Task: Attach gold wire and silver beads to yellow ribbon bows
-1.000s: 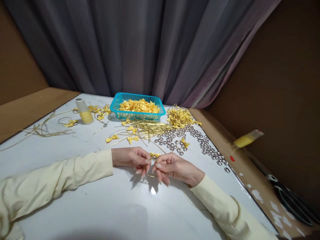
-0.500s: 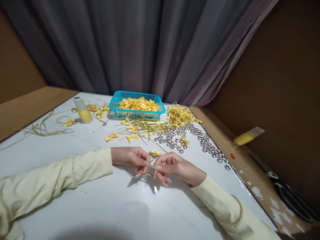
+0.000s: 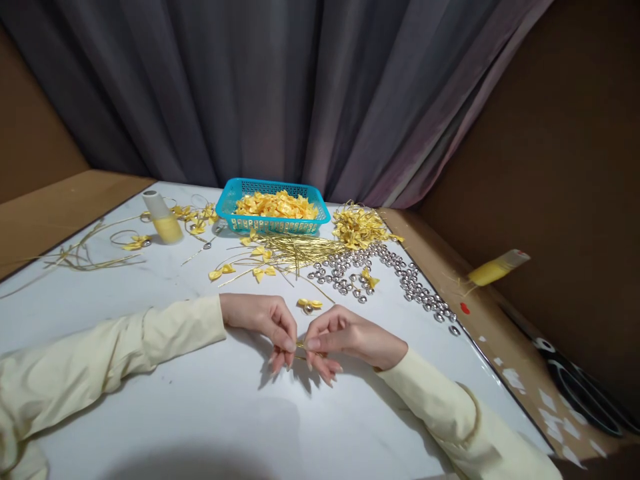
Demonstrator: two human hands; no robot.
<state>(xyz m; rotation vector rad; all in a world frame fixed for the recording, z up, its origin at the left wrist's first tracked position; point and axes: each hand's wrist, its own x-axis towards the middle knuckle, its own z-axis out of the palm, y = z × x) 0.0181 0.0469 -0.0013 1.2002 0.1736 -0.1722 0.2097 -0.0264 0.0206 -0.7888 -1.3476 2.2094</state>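
Between my two hands stretches a short bit of thin gold cord. My left hand pinches one side of it between thumb and forefinger. Close beside it, my right hand pinches the other side, its lower fingers curled loosely beneath. Most of the cord is hidden behind the fingers. Just beyond my fingertips a yellow bow lies on the white table with a silver bead against it. Farther back is a bundle of gold cords, with several loose yellow bows near its left end.
A blue basket of yellow bows stands at the back. Right of it are a pile of corded bows and scattered silver beads. A yellow glue bottle stands left; another bottle and black scissors lie right.
Both hands have dipped slightly, and their fingertips have drawn together on the gold cord. The bow and bead beyond them have stayed in place.
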